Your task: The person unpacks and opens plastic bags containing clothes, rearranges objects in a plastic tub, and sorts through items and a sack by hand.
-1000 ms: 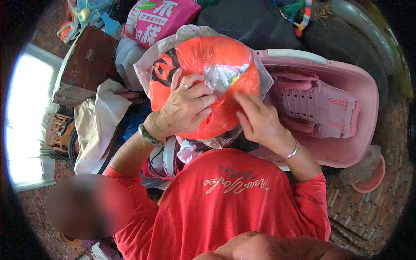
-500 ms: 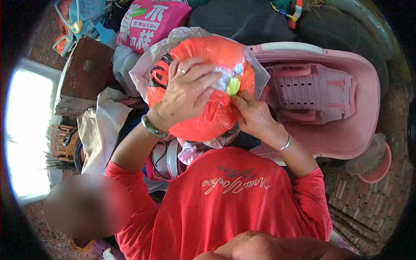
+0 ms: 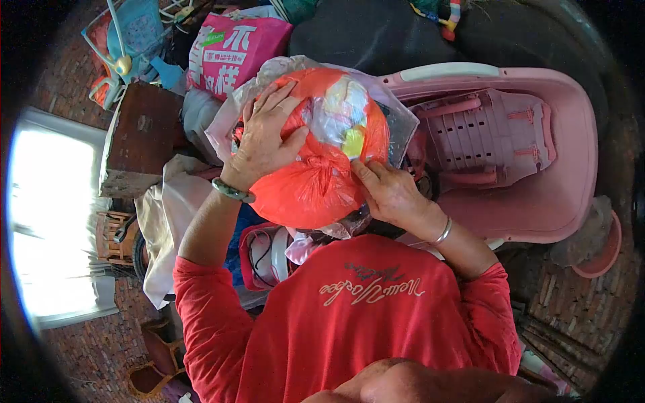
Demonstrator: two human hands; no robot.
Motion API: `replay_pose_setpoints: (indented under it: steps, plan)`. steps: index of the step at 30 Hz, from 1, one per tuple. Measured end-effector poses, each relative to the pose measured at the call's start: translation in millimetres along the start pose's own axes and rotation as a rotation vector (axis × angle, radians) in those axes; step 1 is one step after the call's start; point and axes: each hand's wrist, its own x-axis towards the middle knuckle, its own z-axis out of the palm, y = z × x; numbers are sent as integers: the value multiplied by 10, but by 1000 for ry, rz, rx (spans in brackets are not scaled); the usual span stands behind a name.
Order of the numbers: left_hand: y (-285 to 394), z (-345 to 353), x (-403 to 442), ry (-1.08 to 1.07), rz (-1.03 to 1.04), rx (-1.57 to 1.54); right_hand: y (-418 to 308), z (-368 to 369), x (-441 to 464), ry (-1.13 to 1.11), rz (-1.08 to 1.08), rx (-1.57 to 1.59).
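Observation:
An orange-red plastic bag [image 3: 289, 198], bulging and partly opened at the top, sits in front of my chest inside a larger clear plastic bag [image 3: 398, 131]. Through its opening show whitish wrapped contents [image 3: 342, 101] and a small yellow-green item [image 3: 353, 142]. My left hand [image 3: 267, 138], with a bracelet at the wrist, lies over the bag's left side, fingers stretched out. On the other side, my right hand [image 3: 391, 191] pinches the bag's edge between thumb and fingers, just below the yellow-green item.
A pink baby bathtub [image 3: 571, 148] stands to the right, and a pink basin [image 3: 601, 252] lies beyond it. Behind are a pink printed bag [image 3: 240, 50] and a dark rounded surface [image 3: 369, 30]. A wooden box [image 3: 142, 131] and whitish cloth [image 3: 178, 208] are on the left.
The bag's opening has widened, showing more of the whitish contents. My left hand has shifted left and slightly up across the bag. The blurred head at lower left is out of view.

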Motion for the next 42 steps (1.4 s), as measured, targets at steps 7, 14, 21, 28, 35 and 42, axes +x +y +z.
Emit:
replay_pose_setpoints:
  steps: [7,14,21,28,35,42]
  plan:
    - [110,-24,-68,34,-65,-91,2,-51,15,-37,-17,-10]
    - [392,-121,-205,-50,126,-163,92,-231,128,107,-8,199]
    - [359,-203,-192,-26,120,-318,49,-470,475,168,163,510]
    - [275,-207,-188,119,42,-466,-146,-491,605,314,88,405]
    - [332,-356,-113,317,242,-516,-394,-558,953,212,-81,239]
    - [341,-408,-233,361,142,-485,-172,-485,1051,66,295,960]
